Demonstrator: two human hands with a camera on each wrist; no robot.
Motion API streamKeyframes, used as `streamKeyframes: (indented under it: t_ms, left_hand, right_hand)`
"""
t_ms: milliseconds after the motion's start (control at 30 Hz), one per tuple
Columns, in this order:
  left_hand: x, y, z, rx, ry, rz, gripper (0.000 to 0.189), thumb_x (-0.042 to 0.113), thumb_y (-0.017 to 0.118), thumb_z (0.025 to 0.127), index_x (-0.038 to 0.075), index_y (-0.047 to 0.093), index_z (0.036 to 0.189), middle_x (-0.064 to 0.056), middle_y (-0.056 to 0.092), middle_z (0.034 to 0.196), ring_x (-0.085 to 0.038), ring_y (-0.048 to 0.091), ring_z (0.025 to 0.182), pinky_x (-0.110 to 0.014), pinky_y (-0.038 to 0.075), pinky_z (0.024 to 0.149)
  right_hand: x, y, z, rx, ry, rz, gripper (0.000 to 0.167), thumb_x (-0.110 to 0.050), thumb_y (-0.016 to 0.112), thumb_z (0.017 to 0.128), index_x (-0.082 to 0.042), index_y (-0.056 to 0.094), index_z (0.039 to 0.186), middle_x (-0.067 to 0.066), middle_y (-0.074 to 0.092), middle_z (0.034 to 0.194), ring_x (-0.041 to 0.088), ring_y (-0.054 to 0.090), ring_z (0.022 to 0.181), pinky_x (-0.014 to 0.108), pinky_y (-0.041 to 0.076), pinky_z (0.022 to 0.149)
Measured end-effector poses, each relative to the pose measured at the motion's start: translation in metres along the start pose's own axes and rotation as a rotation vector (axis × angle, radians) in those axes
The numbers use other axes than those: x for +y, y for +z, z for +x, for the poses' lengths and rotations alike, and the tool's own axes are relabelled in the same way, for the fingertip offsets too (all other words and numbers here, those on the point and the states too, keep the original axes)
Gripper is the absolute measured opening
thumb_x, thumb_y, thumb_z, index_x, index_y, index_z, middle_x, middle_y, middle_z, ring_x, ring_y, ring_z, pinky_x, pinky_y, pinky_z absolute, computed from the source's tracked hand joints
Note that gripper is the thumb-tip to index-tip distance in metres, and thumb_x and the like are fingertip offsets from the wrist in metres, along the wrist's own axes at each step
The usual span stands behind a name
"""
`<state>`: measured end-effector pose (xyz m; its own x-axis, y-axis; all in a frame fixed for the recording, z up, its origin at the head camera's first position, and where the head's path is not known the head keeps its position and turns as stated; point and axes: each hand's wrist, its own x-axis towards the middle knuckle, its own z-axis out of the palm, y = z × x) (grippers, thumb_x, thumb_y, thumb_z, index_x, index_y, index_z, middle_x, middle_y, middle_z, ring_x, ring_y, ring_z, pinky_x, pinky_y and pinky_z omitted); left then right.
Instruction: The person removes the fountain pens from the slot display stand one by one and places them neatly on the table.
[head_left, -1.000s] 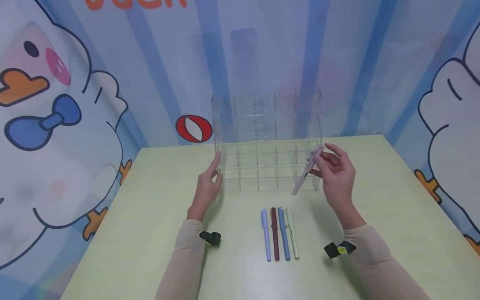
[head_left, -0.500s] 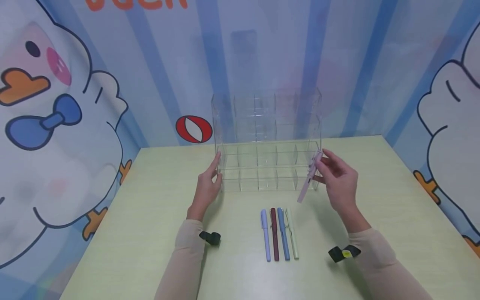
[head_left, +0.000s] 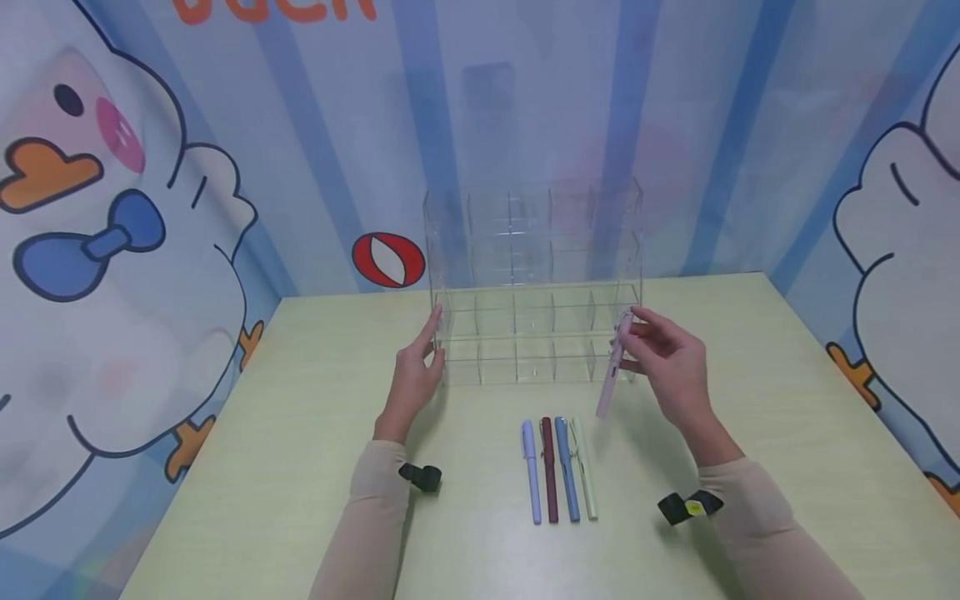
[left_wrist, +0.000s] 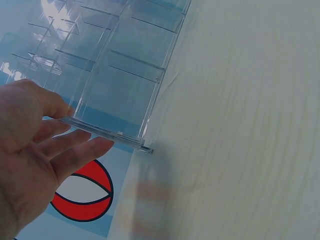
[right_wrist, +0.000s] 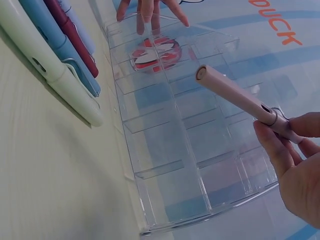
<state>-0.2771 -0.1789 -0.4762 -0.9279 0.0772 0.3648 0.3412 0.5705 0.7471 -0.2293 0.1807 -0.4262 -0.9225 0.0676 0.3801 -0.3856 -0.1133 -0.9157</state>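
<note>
My right hand (head_left: 675,375) pinches a pale lilac pen (head_left: 611,379) by its clip end, between thumb and fingers. The pen (right_wrist: 237,95) slants in front of the right end of a clear compartment organizer (head_left: 534,337). In the right wrist view its other end points toward the organizer's middle. My left hand (head_left: 414,375) rests against the organizer's left side, fingers fairly straight. Its thumb (left_wrist: 55,104) touches near the side wall's edge. On the table lie a light purple pen (head_left: 532,471), a dark red pen (head_left: 550,469), a blue pen (head_left: 567,468) and a pale green pen (head_left: 585,469), side by side.
The light wooden table (head_left: 300,500) meets a blue striped backdrop (head_left: 337,125) with cartoon ducks just behind the organizer. Transparent walls and dividers split the organizer into several tiered compartments. Small black devices (head_left: 422,477) are on both wrists.
My right hand has moved slightly toward me, and the lilac pen has lowered and turned more upright in the head view. The left hand and the pens on the table stay put.
</note>
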Motion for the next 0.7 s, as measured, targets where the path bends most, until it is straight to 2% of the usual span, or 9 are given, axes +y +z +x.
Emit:
streamKeyframes:
  t_ms: [100,233,433,700]
  left_hand:
    - [0.0001,-0.0001,0.0000,0.001,-0.002,0.000,0.074,0.000,0.055,0.099,0.033,0.028,0.159,-0.007,0.035,0.158,-0.040,0.053,0.128,-0.046,0.045,0.106]
    - [0.0001,0.0002,0.0004,-0.003,-0.006,-0.001,0.076,-0.002,0.056,0.098,0.034,0.027,0.159,-0.005,0.034,0.159,-0.040,0.053,0.128,-0.045,0.045,0.106]
    - [0.0002,0.0003,0.0006,-0.007,-0.015,0.005,0.077,-0.001,0.057,0.098,0.036,0.026,0.159,-0.003,0.033,0.159,-0.039,0.053,0.129,-0.045,0.044,0.107]
    - [0.0012,0.0001,0.0006,-0.005,-0.016,0.008,0.078,-0.001,0.057,0.098,0.036,0.026,0.159,-0.002,0.034,0.159,-0.038,0.053,0.129,-0.045,0.044,0.106]
  right_hand:
    - [-0.0004,-0.0009,-0.0014,-0.043,0.032,-0.042,0.041,-0.001,0.069,0.092,0.002,0.062,0.132,0.004,0.068,0.099,0.012,0.072,0.087,0.035,0.061,0.069]
    - [-0.0004,-0.0018,-0.0028,-0.100,0.072,-0.119,0.043,-0.002,0.069,0.093,0.005,0.057,0.133,0.005,0.066,0.101,0.010,0.071,0.088,0.034,0.061,0.070]
    - [0.0037,-0.0030,-0.0026,-0.126,0.115,-0.204,0.040,-0.002,0.067,0.093,0.010,0.053,0.129,0.013,0.062,0.104,0.008,0.069,0.087,0.035,0.061,0.069]
    - [0.0084,-0.0046,-0.0001,-0.198,0.245,-0.227,0.042,0.000,0.065,0.093,0.011,0.051,0.130,0.024,0.058,0.110,0.009,0.068,0.087,0.039,0.062,0.071]
